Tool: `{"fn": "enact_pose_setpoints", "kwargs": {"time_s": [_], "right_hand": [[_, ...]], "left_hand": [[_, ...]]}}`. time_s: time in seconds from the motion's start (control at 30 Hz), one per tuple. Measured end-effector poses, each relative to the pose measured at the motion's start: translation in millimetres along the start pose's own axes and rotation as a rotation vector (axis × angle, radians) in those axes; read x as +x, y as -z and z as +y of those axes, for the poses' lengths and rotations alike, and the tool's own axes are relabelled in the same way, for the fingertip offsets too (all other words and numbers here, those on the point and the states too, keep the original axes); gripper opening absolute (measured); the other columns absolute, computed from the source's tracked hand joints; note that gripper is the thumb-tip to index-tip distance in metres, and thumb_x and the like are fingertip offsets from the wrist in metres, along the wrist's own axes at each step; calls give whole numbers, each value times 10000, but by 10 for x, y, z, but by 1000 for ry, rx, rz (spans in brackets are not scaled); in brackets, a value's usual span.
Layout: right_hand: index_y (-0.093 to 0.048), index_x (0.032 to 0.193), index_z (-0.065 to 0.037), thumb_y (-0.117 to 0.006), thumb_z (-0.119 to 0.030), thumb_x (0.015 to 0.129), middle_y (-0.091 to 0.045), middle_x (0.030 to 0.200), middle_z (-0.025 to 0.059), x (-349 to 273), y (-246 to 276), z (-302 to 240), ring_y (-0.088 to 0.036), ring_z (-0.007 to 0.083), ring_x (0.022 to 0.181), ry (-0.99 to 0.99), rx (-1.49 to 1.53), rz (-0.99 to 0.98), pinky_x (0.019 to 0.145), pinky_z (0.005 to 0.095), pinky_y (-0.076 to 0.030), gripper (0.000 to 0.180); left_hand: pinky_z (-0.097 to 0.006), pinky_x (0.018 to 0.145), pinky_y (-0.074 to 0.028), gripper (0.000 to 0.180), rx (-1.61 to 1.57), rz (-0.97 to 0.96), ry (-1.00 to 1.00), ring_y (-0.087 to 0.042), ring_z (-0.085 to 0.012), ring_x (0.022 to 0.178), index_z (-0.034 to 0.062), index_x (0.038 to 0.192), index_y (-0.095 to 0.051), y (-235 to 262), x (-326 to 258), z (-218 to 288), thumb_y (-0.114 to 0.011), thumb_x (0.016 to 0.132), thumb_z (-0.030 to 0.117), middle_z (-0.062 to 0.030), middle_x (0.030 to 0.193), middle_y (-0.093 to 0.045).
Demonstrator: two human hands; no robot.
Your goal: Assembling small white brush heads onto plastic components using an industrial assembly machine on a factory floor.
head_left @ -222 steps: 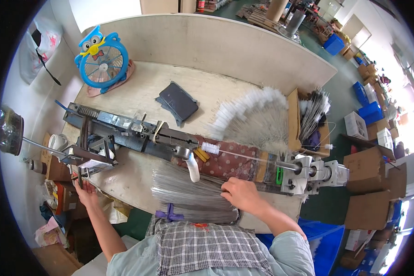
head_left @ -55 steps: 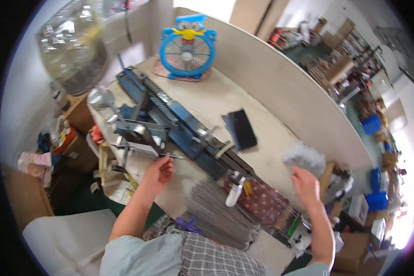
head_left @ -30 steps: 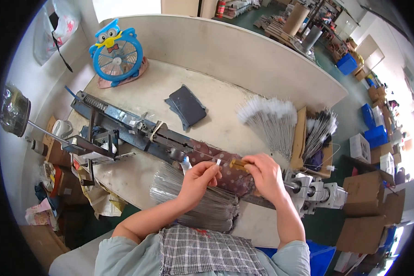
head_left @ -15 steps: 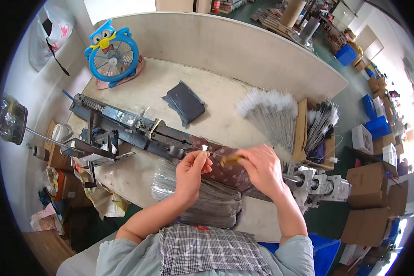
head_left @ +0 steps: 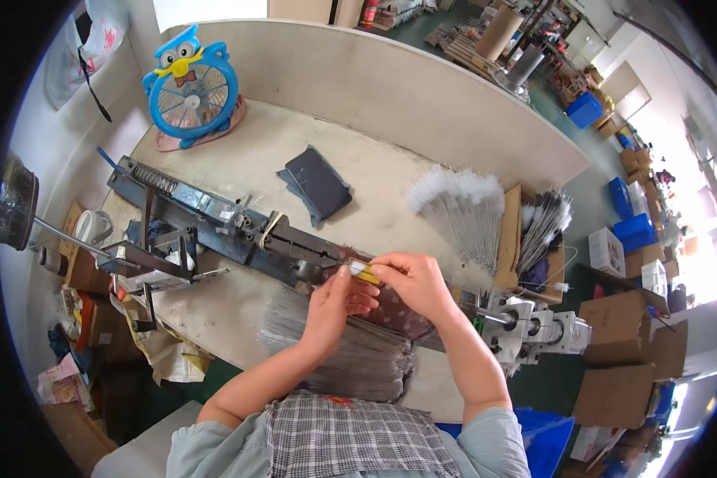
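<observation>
Both my hands meet over the middle of the bench, just right of a long dark metal jig (head_left: 215, 221). My left hand (head_left: 331, 307) pinches a small white tuft-like piece (head_left: 356, 268) between thumb and forefinger. My right hand (head_left: 416, 283) is closed on a small yellow tool (head_left: 367, 274), whose end touches or nearly touches the white piece. The tool's exact kind is partly hidden by my fingers. Below my hands lies a thick bundle of thin metal wires (head_left: 354, 358), next to a dotted brown cloth (head_left: 398, 316).
White-tufted wire brushes (head_left: 462, 211) lie fanned at the right, beside a cardboard box (head_left: 508, 239) holding more. A silver machine chuck (head_left: 533, 323) stands at the right edge. A dark pouch (head_left: 318, 185) and a blue fan (head_left: 193, 99) are farther back.
My right hand has moved left, bringing the yellow tool up to the white piece in my left hand. My left hand stays near the same place. The whole view has shifted slightly.
</observation>
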State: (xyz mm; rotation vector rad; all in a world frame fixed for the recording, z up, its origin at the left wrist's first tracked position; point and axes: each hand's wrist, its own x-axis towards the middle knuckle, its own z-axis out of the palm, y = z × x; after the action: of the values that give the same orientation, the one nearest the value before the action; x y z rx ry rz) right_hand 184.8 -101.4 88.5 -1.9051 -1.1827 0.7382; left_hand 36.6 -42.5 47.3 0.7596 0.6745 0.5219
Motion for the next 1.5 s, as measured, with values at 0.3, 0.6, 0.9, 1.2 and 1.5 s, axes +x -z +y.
{"fn": "enact_pose_setpoints", "kwargs": {"time_s": [0.3,0.6,0.9,1.2,1.5], "right_hand": [[-663,950,-78,-704,-189,710,-640,912,35,-78,-372,-130,-560,240,942,435,-457,384,771,380,-449,267],[-692,943,-153,-721,-157,679,-613,941,-15,-126,-249,9,-541,210,974,566,-480,441,771,359,-433,265],[-716,891,-110,-747,-132,670,-643,909,26,-197,-93,52,-567,241,932,564,-444,388,778,364,-459,224],[-704,932,-138,-727,-138,700,-628,937,10,-211,-143,-5,-564,223,936,559,-462,388,762,359,-454,233],[-698,938,-130,-713,-151,722,-629,963,19,-196,-167,2,-565,229,951,519,-452,358,775,367,-451,218]], "left_hand": [[-321,817,-478,382,-357,86,-109,-614,-173,861,10,1018,-575,-59,46,-117,-421,980,357,-79,953,-635],[-293,779,-490,122,-316,101,-129,-615,-137,860,40,962,-561,-143,38,-123,-517,926,147,-47,932,-626],[-282,779,-488,122,-291,90,-130,-622,-142,867,22,993,-567,-164,10,-98,-545,905,103,-64,967,-629],[-286,779,-487,136,-340,76,-107,-621,-146,863,25,1006,-562,-103,20,-141,-542,890,93,-57,971,-628],[-308,832,-452,207,-450,72,-60,-599,-135,896,59,1018,-563,-82,11,-158,-476,942,231,-39,981,-626]]}}
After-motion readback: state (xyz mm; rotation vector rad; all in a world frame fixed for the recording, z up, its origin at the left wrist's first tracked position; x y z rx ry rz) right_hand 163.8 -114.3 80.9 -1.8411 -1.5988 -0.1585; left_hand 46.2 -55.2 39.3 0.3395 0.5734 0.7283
